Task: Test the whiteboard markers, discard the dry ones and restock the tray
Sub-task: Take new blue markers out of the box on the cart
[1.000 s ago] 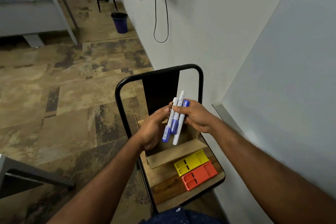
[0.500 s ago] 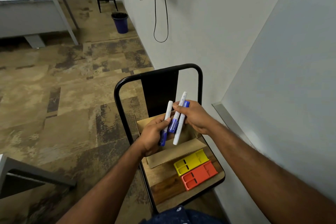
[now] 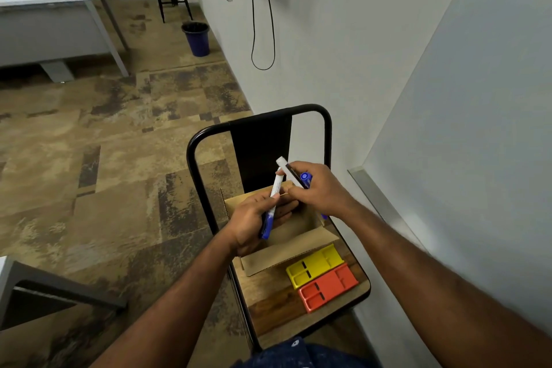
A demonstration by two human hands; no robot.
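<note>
My left hand (image 3: pixel 254 222) holds one white marker with a blue cap (image 3: pixel 272 203), cap end down, over an open cardboard box (image 3: pixel 294 240). Just to its right, my right hand (image 3: pixel 321 190) grips two more markers (image 3: pixel 294 176); a white end sticks out up-left and a blue cap shows beside it. The box stands on a small wooden chair seat (image 3: pixel 268 314). The whiteboard (image 3: pixel 466 116) fills the right side, with its metal tray ledge (image 3: pixel 373 197) just right of my right hand.
A yellow holder (image 3: pixel 313 267) and an orange holder (image 3: pixel 328 290) lie on the seat in front of the box. The chair's black backrest frame (image 3: pixel 260 131) rises behind my hands. A blue bin (image 3: pixel 196 38) stands by the wall; a white desk (image 3: pixel 50 3) at far left.
The three markers were bunched together between both hands. Now my left hand has drawn one marker away to the left and down, while my right hand keeps the other two.
</note>
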